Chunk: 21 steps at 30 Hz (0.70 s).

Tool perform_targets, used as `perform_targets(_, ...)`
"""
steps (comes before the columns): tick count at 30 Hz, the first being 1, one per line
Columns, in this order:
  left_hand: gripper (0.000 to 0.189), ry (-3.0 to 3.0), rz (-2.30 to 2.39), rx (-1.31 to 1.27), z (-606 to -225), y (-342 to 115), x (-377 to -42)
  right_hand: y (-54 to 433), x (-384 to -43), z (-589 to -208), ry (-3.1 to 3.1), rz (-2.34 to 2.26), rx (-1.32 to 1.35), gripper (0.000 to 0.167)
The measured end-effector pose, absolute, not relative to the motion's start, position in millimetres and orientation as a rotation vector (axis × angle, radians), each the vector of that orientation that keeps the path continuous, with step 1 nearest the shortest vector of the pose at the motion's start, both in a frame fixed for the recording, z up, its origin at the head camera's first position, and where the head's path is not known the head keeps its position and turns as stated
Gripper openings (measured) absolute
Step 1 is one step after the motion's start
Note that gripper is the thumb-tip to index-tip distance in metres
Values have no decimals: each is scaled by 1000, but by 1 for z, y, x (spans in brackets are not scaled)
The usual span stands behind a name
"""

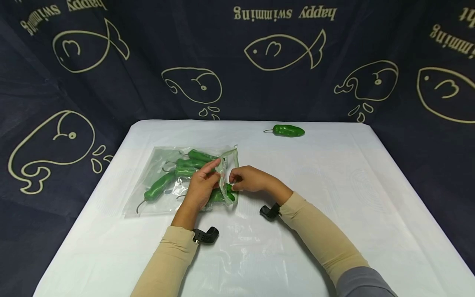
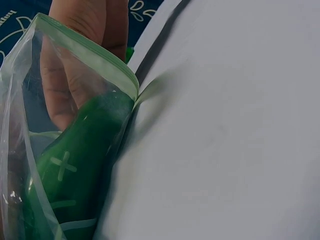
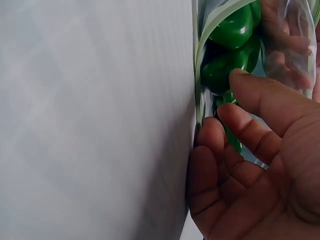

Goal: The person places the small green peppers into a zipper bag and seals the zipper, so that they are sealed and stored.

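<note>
A clear zip bag [image 1: 148, 159] lies flat with several green peppers [image 1: 159, 187] inside, its mouth facing right. My left hand [image 1: 202, 185] lies over the bag's mouth end and holds the upper layer by its edge. At the mouth, my right hand [image 1: 250, 178] has its fingers bent loosely. In the right wrist view, its thumb [image 3: 250, 90] touches a pepper [image 3: 225, 70] just inside the opening, with the other fingertips beside the pale green zip strip [image 3: 205, 37]. Through the plastic in the left wrist view, right-hand fingers [image 2: 57, 90] show beside a pepper [image 2: 75, 155].
One more green pepper [image 1: 288, 130] lies outside the bag near the table's back edge, its stem to the left. A white cloth [image 1: 334, 165] covers the table. Dark fabric with fish and whale drawings [image 1: 230, 49] hangs behind.
</note>
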<state>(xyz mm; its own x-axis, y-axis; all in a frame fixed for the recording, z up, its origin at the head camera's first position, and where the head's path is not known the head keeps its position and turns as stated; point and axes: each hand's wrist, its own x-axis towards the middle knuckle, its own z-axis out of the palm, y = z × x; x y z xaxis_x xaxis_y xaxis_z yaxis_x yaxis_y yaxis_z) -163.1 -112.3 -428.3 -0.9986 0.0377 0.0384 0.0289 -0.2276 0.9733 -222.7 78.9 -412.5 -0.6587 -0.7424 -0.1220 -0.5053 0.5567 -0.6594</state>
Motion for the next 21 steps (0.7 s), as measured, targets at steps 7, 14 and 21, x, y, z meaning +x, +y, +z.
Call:
perform_targets(7,54,1944,2465,88,-429,-112,-164,77,-225,-414,2397,-862,-951,14)
perform_targets(14,53,1961,2440,81,-430,-113,-164,73,-227,-415,2409,-846,-891,15)
perform_targets(21,52,1972,2439,77,-429,-113,-163,71,-228,-417,2423,-847,-868,15)
